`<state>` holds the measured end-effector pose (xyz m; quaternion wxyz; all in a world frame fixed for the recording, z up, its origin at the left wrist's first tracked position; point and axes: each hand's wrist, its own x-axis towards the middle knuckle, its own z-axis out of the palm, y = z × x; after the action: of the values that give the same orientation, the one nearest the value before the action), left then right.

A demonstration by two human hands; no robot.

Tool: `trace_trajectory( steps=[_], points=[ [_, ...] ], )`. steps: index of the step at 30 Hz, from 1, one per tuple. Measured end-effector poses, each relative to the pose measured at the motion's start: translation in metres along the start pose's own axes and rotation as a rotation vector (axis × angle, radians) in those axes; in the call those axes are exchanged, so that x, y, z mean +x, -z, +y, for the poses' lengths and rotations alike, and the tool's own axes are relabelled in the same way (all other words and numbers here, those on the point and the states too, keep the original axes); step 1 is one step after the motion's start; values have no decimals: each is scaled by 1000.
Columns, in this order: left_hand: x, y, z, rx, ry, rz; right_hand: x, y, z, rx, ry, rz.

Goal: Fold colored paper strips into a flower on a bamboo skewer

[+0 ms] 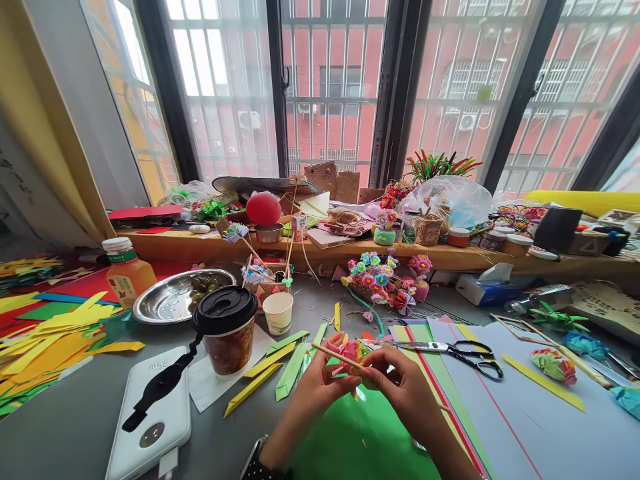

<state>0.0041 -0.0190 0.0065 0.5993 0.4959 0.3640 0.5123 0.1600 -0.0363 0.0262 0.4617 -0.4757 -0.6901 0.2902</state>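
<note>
My left hand (317,387) is closed around a pink folded-paper flower (346,349), with bits of yellow and orange paper beside it. A thin wooden stick (333,354) slants across the front of the flower. My right hand (404,385) pinches this stick, and its lower end comes out beyond the palm. The fingers of both hands nearly meet at the flower, hiding part of it. Just past my right hand lie black-handled scissors (453,349) on stacked paper. Folded green paper strips (291,375) and yellow strips (253,389) lie left of my left hand.
A lidded coffee cup (227,340), paper cup (278,313), metal plate (150,303) and white power bank (150,407) stand at left. Coloured paper strips (65,333) heap at far left. Paper sheets (520,413) spread right. Small bright flowers (375,277) sit below the crowded windowsill (200,247).
</note>
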Motion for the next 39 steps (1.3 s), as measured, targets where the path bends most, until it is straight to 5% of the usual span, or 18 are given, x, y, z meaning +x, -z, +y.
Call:
trace_trajectory(
  steps=[6, 11, 26, 39],
  points=[
    [-4, 15, 21, 474, -465, 266, 0, -4, 9, -299, 138, 42],
    [-6, 13, 25, 988, -679, 0, -1, -8, 15, -472, 303, 82],
    [-3, 12, 20, 1148, -701, -20, 0, -11, 8, -601, 698, 226],
    [-4, 11, 10, 1254, -733, -2, -1, -15, 10, -661, 705, 230]
  ],
)
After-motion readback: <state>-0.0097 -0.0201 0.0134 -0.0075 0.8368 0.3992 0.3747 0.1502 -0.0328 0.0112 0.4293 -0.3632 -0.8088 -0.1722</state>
